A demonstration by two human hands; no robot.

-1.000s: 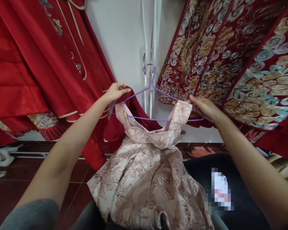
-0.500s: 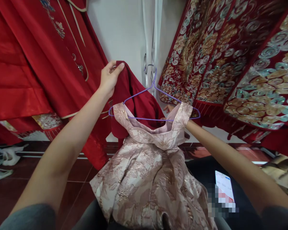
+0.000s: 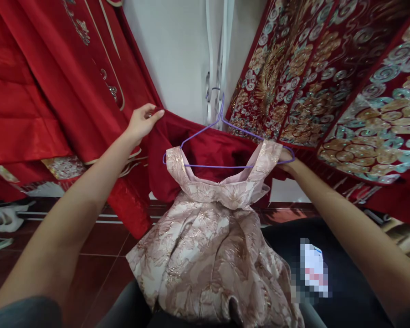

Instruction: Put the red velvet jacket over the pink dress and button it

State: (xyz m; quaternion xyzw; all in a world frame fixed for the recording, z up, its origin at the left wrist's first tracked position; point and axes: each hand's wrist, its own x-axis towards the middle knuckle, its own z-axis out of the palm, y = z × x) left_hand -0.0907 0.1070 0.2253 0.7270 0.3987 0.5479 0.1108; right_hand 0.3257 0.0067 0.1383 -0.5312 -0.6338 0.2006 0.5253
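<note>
My left hand (image 3: pixel 144 122) pinches the upper edge of a plain dark red cloth (image 3: pixel 212 142) between thumb and fingers. The cloth stretches sideways behind a pale pink-and-gold brocade dress (image 3: pixel 205 246), which covers its lower part. A thin purple hanger (image 3: pixel 221 117) carries the dress by its wide shoulder straps. My right hand (image 3: pixel 287 160) grips the cloth's other end behind the right strap; the strap and hanger hide most of its fingers. The dress skirt spreads over my lap.
Red garments (image 3: pixel 64 77) hang at the left, and heavily embroidered red panels (image 3: pixel 345 91) at the right. White metal rods (image 3: pixel 218 54) stand against the pale wall. A phone (image 3: pixel 316 269), partly blurred out, lies on a dark surface. White shoes (image 3: pixel 10 221) are at far left.
My right hand has moved right, drawing the red cloth out wide behind the dress. My left hand has moved down and left. The cloth's upper edge is now straighter.
</note>
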